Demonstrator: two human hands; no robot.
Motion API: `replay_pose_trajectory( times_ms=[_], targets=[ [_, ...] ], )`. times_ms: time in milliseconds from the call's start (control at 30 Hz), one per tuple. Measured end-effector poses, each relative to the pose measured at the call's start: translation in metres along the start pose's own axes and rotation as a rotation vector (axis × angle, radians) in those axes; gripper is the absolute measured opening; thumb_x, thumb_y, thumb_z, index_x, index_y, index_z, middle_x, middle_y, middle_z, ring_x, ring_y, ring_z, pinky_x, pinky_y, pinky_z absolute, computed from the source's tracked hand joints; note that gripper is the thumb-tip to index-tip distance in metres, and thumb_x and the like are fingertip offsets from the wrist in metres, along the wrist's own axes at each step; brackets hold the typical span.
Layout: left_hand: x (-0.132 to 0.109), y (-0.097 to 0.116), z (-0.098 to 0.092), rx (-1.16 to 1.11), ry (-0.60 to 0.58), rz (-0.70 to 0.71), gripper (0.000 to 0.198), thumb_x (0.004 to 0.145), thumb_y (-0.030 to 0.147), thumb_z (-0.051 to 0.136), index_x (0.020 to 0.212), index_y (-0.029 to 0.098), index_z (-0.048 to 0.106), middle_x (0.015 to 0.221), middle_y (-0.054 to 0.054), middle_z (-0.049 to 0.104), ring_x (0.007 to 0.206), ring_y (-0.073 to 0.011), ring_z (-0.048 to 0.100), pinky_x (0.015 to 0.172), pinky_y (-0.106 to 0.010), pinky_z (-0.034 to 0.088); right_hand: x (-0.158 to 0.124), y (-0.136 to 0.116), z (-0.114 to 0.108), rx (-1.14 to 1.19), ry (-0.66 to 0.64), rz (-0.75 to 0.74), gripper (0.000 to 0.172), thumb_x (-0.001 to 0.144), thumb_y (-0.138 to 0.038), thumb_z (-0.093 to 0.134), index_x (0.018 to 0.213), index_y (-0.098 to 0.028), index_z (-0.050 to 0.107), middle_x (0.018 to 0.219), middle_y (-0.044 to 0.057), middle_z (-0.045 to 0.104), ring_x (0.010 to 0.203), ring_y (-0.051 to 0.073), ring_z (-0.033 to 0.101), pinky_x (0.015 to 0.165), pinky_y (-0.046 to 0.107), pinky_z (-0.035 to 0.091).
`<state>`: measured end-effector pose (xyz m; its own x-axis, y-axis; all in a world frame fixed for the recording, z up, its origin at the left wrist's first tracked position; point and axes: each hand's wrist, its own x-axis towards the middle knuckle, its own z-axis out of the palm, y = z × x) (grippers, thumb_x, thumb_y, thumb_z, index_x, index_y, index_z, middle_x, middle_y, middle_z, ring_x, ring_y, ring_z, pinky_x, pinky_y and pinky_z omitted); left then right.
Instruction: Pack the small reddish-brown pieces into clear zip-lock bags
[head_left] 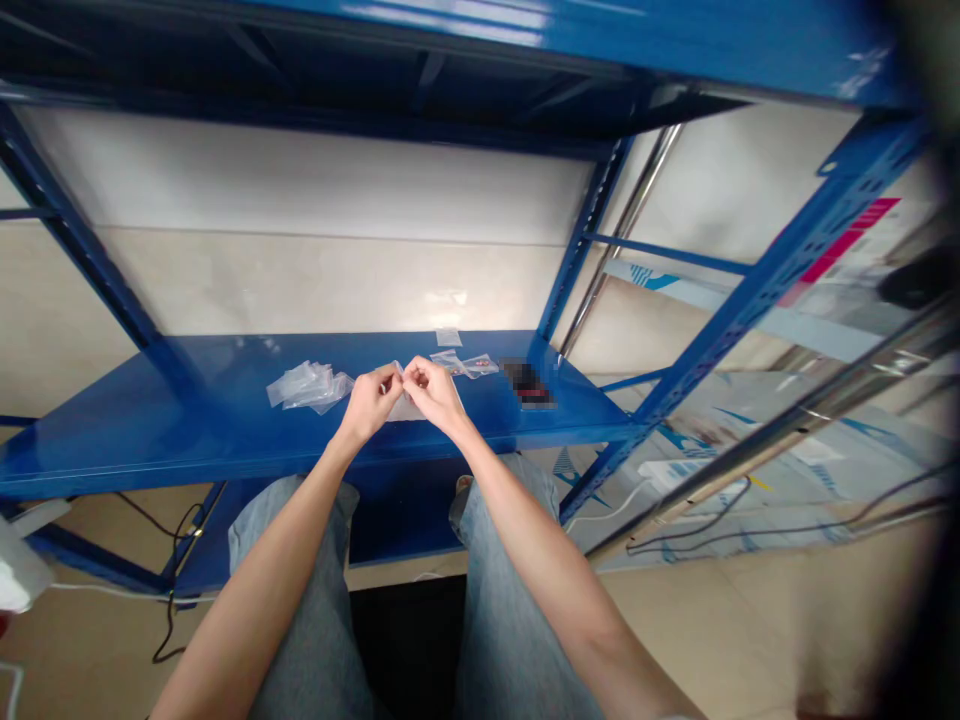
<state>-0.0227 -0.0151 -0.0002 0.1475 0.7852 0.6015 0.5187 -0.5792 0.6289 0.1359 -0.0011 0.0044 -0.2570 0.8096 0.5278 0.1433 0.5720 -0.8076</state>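
Note:
My left hand (pixel 373 402) and my right hand (pixel 431 391) meet above the blue shelf, fingertips pinched close together. Between them shows the edge of a small clear plastic bag (pixel 398 368), largely hidden by the fingers. Under my hands lies a flat whitish sheet (pixel 405 409), partly covered by them. To the left is a loose pile of clear plastic bags (pixel 307 386). Just beyond my right hand lie more small bags (pixel 480 365) with tiny reddish bits inside, too small to name.
The blue metal shelf (pixel 202 420) spans the front, with another shelf overhead (pixel 480 40). A dark, blurred-out object (pixel 529 384) lies at its right. A small whitish packet (pixel 448 338) is near the back edge. Blue uprights (pixel 757 280) and metal pipes (pixel 720 480) stand right; cables hang below left.

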Motion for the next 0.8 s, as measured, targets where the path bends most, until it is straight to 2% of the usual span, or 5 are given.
replay_pose_trajectory(
  times_ms=[133, 333, 500, 667, 800],
  targets=[
    [0.0, 0.005, -0.003, -0.01, 0.073, -0.008, 0.023, 0.09, 0.026, 0.047, 0.069, 0.019, 0.053, 0.063, 0.002, 0.051, 0.061, -0.0138, 0.046, 0.062, -0.026, 0.033, 0.002, -0.003, -0.004, -0.171, 0.181, 0.018, 0.012, 0.077, -0.022, 0.06, 0.07, -0.023, 0.05, 0.061, -0.006, 0.046, 0.059, 0.013, 0.045, 0.058, 0.025, 0.037],
    [-0.004, 0.011, -0.001, 0.14, 0.069, -0.004, 0.022, 0.09, 0.026, 0.05, 0.07, 0.02, 0.056, 0.06, 0.002, 0.051, 0.056, -0.0145, 0.044, 0.059, -0.027, 0.027, 0.002, 0.002, -0.008, 0.0, -0.074, -0.013, 0.026, 0.08, -0.028, 0.064, 0.105, -0.024, 0.058, 0.09, -0.001, 0.065, 0.068, 0.014, 0.061, 0.064, 0.026, 0.048],
    [-0.009, 0.015, 0.007, 0.276, 0.078, -0.001, 0.021, 0.088, 0.023, 0.053, 0.067, 0.021, 0.054, 0.063, 0.0, 0.051, 0.061, -0.0166, 0.047, 0.062, -0.028, 0.029, 0.003, 0.01, -0.011, -0.159, 0.086, 0.031, 0.007, 0.075, -0.016, 0.059, 0.078, -0.022, 0.058, 0.064, -0.005, 0.057, 0.058, 0.013, 0.056, 0.057, 0.024, 0.044],
    [-0.009, 0.014, 0.015, 0.017, 0.169, -0.032, 0.019, 0.098, 0.033, 0.048, 0.097, 0.02, 0.061, 0.096, -0.006, 0.062, 0.088, -0.0192, 0.059, 0.074, -0.028, 0.043, 0.002, 0.011, -0.017, 0.039, 0.127, 0.066, 0.005, 0.079, -0.024, 0.057, 0.081, -0.022, 0.061, 0.076, -0.002, 0.062, 0.06, 0.014, 0.061, 0.053, 0.023, 0.049],
    [-0.003, 0.001, 0.018, -0.314, 0.214, -0.197, 0.04, 0.096, 0.044, 0.055, 0.128, 0.02, 0.053, 0.12, -0.012, 0.06, 0.103, -0.0218, 0.062, 0.068, -0.027, 0.05, 0.001, 0.011, -0.023, 0.318, 0.108, 0.179, 0.016, 0.079, -0.036, 0.064, 0.084, -0.021, 0.06, 0.079, -0.001, 0.063, 0.059, 0.014, 0.064, 0.049, 0.025, 0.054]
  ],
)
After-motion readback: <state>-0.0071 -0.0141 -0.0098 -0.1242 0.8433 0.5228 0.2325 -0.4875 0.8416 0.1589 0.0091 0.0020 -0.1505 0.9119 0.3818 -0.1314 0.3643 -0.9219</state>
